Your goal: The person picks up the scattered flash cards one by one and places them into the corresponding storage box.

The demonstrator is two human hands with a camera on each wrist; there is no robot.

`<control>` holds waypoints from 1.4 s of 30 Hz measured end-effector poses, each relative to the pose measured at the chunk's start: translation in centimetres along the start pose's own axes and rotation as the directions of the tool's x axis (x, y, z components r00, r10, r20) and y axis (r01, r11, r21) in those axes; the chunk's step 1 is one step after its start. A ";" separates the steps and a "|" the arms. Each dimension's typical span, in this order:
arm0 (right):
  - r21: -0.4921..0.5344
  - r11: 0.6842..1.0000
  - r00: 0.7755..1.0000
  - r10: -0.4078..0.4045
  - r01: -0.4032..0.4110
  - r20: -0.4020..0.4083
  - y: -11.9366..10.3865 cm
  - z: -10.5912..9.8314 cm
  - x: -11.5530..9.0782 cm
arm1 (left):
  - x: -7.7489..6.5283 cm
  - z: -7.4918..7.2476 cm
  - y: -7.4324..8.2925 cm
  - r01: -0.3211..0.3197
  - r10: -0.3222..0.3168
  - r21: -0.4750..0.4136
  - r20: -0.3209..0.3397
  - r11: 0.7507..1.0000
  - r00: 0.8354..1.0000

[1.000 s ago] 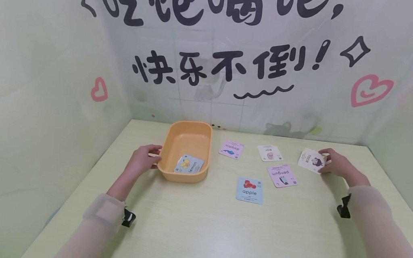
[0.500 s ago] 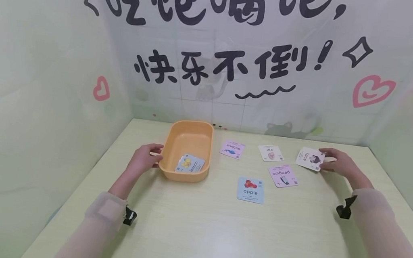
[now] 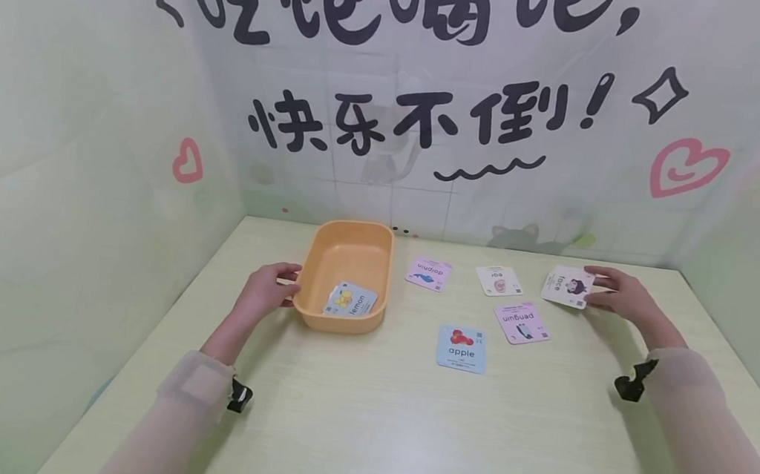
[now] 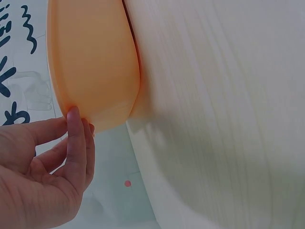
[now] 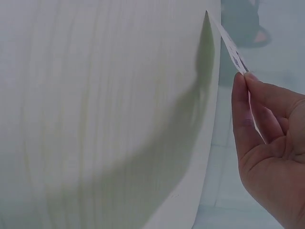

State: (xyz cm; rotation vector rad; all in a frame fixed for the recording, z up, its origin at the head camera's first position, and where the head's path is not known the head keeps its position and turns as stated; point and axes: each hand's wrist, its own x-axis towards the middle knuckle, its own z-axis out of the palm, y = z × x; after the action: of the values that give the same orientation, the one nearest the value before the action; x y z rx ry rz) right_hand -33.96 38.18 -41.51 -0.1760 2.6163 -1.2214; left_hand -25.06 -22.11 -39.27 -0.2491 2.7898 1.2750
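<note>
My left hand (image 3: 265,289) pinches the left rim of an orange plastic bin (image 3: 339,324), thumb on one side and fingers on the other, as the left wrist view shows. Inside the bin, near its front, lies a blue card (image 3: 352,299) reading "lemon", with a white edge beside it. A white card (image 3: 565,285) reading "face" is pinched at its right edge by my right hand (image 3: 625,295). Seen edge-on in the right wrist view, that card (image 5: 229,47) is tilted, with part of it raised off the table and its shadow below.
Several cards lie on the pale wooden table (image 3: 365,429): "dolphin" (image 3: 428,273), "ear" (image 3: 499,281), "penguin" (image 3: 521,323) and "apple" (image 3: 461,349). A printed sheet (image 3: 358,168) with large lettering hangs behind the table, with sheets at both sides.
The "face" card has shifted slightly left with the right hand's pinch, and its tilt has changed. My left hand stays on the bin, and the other cards lie as before.
</note>
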 end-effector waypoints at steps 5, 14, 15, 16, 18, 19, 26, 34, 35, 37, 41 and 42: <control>0.030 0.999 1.000 -0.012 0.012 0.028 -0.4 0.2 0.0 | 0.0 0.0 0.1 0.006 -0.006 0.005 0.000 1.000 1.000; 0.043 0.999 0.999 -0.026 0.025 0.033 -1.1 0.6 -0.1 | 0.0 0.0 0.1 0.003 -0.003 0.004 0.005 1.000 1.000; 0.044 0.999 0.999 -0.027 0.025 0.036 -1.2 0.6 -0.1 | 0.0 0.0 0.1 0.003 -0.003 0.003 0.005 1.000 1.000; 0.045 0.999 0.999 -0.027 0.025 0.038 -1.4 0.7 -0.1 | 0.0 0.0 0.1 0.004 -0.004 0.003 0.005 1.000 1.000; 0.049 0.998 0.999 -0.031 0.028 0.043 -1.6 0.7 0.0 | -0.1 0.0 0.1 0.005 -0.005 0.005 0.004 1.000 1.000; 0.053 0.998 0.998 -0.033 0.031 0.046 -1.6 0.7 0.0 | -0.1 0.0 0.1 0.006 -0.006 0.004 0.004 1.000 1.000; 0.098 0.993 0.996 -0.068 0.062 0.054 -2.3 1.1 0.3 | -0.1 0.0 0.0 0.000 0.000 0.007 0.004 1.000 1.000; 0.103 0.991 0.993 -0.094 0.087 0.069 -3.3 1.4 0.2 | 0.0 0.1 0.0 0.005 -0.005 0.007 0.006 1.000 1.000; 0.101 0.991 0.993 -0.098 0.091 0.068 -3.4 1.5 0.2 | 0.0 0.1 0.0 0.005 -0.005 0.008 0.006 1.000 1.000; 0.091 0.990 0.991 -0.117 0.110 0.068 -3.7 1.6 0.2 | 0.0 0.1 0.0 0.005 -0.005 0.009 0.004 1.000 1.000; 0.077 0.987 0.987 -0.144 0.139 0.067 -4.0 1.7 0.3 | 0.0 0.1 0.0 0.004 -0.004 0.006 0.001 1.000 1.000; 0.081 0.986 0.986 -0.151 0.145 0.068 -4.1 1.8 0.4 | 0.0 0.1 0.0 0.003 -0.003 0.006 0.000 1.000 1.000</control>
State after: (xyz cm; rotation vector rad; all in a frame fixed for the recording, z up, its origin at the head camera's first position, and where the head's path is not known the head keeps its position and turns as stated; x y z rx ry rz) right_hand -33.82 34.14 -39.52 -0.4001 2.5271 -1.3322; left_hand -25.08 -22.05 -39.31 -0.2530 2.7919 1.2661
